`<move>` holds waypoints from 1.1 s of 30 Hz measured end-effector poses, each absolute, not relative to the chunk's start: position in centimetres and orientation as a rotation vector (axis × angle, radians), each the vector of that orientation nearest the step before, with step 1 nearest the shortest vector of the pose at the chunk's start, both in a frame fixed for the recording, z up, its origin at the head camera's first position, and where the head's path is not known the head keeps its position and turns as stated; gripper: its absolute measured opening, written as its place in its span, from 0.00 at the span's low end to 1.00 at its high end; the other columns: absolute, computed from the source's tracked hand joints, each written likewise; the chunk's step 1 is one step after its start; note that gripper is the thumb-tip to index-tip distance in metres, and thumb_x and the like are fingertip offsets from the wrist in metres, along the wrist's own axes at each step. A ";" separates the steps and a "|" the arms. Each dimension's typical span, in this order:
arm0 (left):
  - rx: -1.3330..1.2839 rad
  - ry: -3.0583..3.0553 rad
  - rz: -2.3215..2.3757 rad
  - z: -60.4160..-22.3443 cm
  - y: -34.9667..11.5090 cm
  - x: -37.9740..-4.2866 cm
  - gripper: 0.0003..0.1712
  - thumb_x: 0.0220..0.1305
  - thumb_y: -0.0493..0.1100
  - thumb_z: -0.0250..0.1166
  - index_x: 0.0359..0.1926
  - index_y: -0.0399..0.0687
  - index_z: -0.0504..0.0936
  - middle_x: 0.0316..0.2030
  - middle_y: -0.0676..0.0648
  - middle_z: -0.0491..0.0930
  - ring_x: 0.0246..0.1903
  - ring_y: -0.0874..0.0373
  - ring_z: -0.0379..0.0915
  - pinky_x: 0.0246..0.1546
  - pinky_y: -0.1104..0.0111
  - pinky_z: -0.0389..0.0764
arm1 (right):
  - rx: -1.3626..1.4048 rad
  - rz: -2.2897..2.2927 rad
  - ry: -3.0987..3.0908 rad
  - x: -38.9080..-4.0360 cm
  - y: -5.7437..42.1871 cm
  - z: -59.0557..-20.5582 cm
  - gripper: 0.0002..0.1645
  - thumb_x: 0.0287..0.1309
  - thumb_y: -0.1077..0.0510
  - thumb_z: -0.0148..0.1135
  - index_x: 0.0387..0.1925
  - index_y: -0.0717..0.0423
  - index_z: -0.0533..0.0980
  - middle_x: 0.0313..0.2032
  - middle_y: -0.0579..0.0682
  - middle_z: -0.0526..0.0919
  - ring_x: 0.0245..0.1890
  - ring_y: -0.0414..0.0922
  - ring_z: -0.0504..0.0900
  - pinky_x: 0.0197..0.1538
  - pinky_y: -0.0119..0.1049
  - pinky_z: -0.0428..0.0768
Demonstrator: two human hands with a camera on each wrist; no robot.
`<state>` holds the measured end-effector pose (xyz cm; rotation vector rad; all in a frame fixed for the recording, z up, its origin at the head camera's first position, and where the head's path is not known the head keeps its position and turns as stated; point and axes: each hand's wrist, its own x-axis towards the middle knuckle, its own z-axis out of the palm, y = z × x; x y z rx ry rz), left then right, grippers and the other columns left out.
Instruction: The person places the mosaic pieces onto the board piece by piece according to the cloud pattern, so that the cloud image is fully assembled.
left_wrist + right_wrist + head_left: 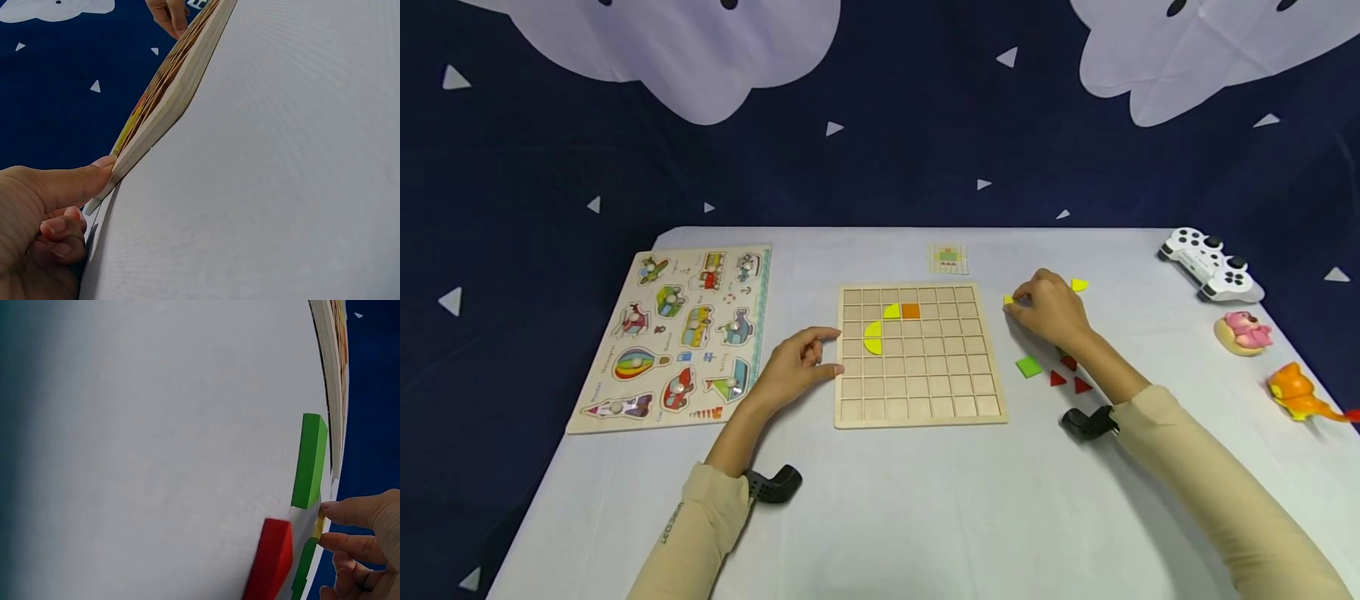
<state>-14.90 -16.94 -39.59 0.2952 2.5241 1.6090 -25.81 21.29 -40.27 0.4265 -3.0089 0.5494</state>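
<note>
A square wooden grid board [934, 400] lies mid-table, carrying two yellow quarter-round pieces that form a half-disc [873, 338], another yellow quarter-round piece [891, 312] and an orange square [911, 311]. My left hand [793, 367] touches the board's left edge with thumb and index finger apart; in the left wrist view its other fingers [59, 231] are curled below. Right of the board, my right hand [1048, 307] pinches a small yellow piece [320, 524] between thumb and index finger, its shape mostly hidden. Another yellow piece [1078, 285] lies just beyond that hand.
A green square [1028, 367] and several red triangles [1082, 385] lie below the right hand. Behind the board is a small pattern card [948, 259]. A picture puzzle [685, 333] sits left; a white game controller [1213, 265], pink figure [1247, 332] and orange toy [1296, 390] line the right side.
</note>
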 end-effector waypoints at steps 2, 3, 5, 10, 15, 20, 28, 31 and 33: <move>0.292 2.521 1.609 -39.6 -16.9 -14.9 0.30 0.59 0.29 0.68 0.62 0.26 0.72 0.28 0.43 0.65 0.25 0.59 0.56 0.30 0.72 0.61 | 0.435 0.558 -3.008 -25.9 21.3 -40.3 0.19 0.59 0.57 0.67 0.44 0.71 0.83 0.41 0.65 0.76 0.41 0.60 0.76 0.41 0.55 0.77; 0.290 2.519 1.610 -39.6 -16.9 -14.9 0.30 0.59 0.29 0.68 0.62 0.26 0.72 0.28 0.43 0.65 0.25 0.59 0.56 0.30 0.72 0.61 | 0.438 0.564 -3.006 -26.0 21.3 -40.3 0.19 0.58 0.57 0.67 0.43 0.71 0.83 0.41 0.65 0.76 0.41 0.60 0.76 0.42 0.55 0.77; 0.287 2.519 1.608 -39.5 -16.9 -14.9 0.30 0.59 0.29 0.68 0.62 0.26 0.72 0.28 0.42 0.65 0.25 0.59 0.56 0.30 0.72 0.60 | 0.436 0.573 -3.006 -26.0 21.2 -40.2 0.19 0.58 0.58 0.67 0.43 0.71 0.83 0.41 0.65 0.76 0.41 0.60 0.76 0.42 0.56 0.77; 0.271 2.519 1.611 -39.5 -16.8 -15.0 0.29 0.58 0.29 0.68 0.61 0.27 0.73 0.29 0.39 0.65 0.25 0.59 0.55 0.29 0.73 0.60 | 0.393 0.596 -3.023 -26.3 21.2 -40.2 0.20 0.57 0.57 0.67 0.42 0.72 0.83 0.41 0.65 0.76 0.41 0.60 0.76 0.44 0.55 0.76; 0.266 2.518 1.612 -39.5 -16.8 -15.0 0.29 0.58 0.29 0.68 0.61 0.27 0.73 0.29 0.38 0.65 0.25 0.59 0.55 0.29 0.73 0.60 | 0.377 0.595 -3.025 -26.5 21.1 -40.3 0.20 0.55 0.57 0.67 0.41 0.72 0.83 0.41 0.64 0.77 0.41 0.59 0.76 0.44 0.54 0.76; 0.261 2.520 1.607 -41.6 -17.3 -15.9 0.31 0.58 0.29 0.69 0.62 0.28 0.72 0.29 0.39 0.65 0.25 0.58 0.55 0.29 0.72 0.59 | 0.395 0.600 -3.001 -26.4 20.9 -40.3 0.20 0.55 0.56 0.68 0.40 0.71 0.83 0.40 0.63 0.77 0.39 0.58 0.76 0.43 0.54 0.76; 0.265 2.539 1.615 -43.9 -17.8 -16.8 0.32 0.56 0.34 0.72 0.62 0.35 0.74 0.28 0.47 0.64 0.24 0.60 0.55 0.27 0.72 0.59 | 0.401 0.618 -2.968 -26.4 20.4 -39.7 0.21 0.55 0.54 0.68 0.40 0.70 0.84 0.39 0.63 0.77 0.38 0.57 0.77 0.41 0.52 0.76; 0.273 2.535 1.625 -43.9 -17.9 -16.8 0.32 0.56 0.35 0.73 0.62 0.36 0.75 0.27 0.48 0.64 0.24 0.61 0.56 0.27 0.72 0.60 | 0.400 0.633 -2.968 -26.4 20.0 -39.4 0.21 0.54 0.54 0.69 0.41 0.70 0.84 0.38 0.63 0.77 0.38 0.57 0.76 0.40 0.52 0.75; 0.271 2.533 1.631 -43.9 -17.9 -16.8 0.31 0.56 0.35 0.73 0.61 0.37 0.76 0.27 0.48 0.64 0.24 0.61 0.56 0.26 0.72 0.60 | 0.409 0.644 -2.978 -26.3 19.7 -39.3 0.21 0.54 0.54 0.69 0.41 0.70 0.84 0.38 0.63 0.77 0.38 0.56 0.76 0.41 0.52 0.74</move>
